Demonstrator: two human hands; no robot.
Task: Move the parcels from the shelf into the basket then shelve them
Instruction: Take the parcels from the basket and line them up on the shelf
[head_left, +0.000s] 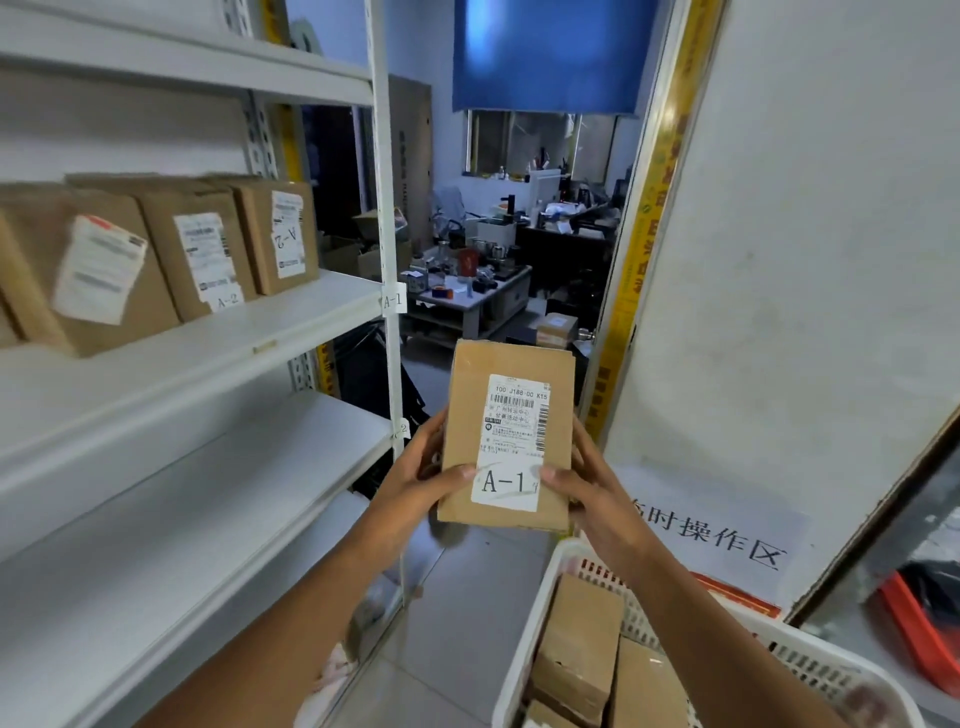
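The white metal shelf unit (322, 312) carries three brown cardboard parcels (197, 249) on its middle board. Right of it, low, a white slatted plastic basket (561, 571) holds more boxes. Between them, raised, the flat brown cardboard parcel labelled A-1 (511, 441) is gripped by the left hand (421, 478) and right hand (592, 488) at its edges.

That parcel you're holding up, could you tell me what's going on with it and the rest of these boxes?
A person holds a cardboard parcel marked A-1 upright in both hands, left hand and right hand gripping its lower sides, label facing the camera. It is above the floor between the shelf and the white basket, which holds more parcels. Three boxes stand on the shelf by the A-1 tag; at least two are marked A-2.
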